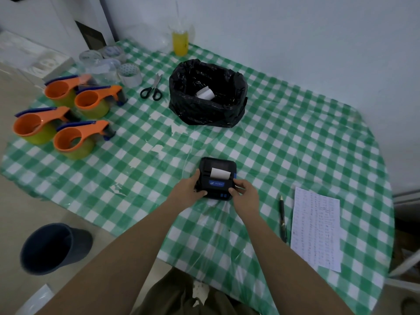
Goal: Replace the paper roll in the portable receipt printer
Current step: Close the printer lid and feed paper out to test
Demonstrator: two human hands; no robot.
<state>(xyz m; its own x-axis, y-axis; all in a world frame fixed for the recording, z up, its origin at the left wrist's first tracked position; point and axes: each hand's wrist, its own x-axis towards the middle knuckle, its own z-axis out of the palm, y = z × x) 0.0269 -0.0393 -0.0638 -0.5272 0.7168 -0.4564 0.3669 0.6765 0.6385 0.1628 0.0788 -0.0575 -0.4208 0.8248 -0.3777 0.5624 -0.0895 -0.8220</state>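
My bench wears a green checked cloth. Toward its far edge sits a black bag with a paper roll inside. Near the front edge I hold the printer — my left hand curled around its left side, my right hand pinching its right side. A white paper strip sticks out of its slot.
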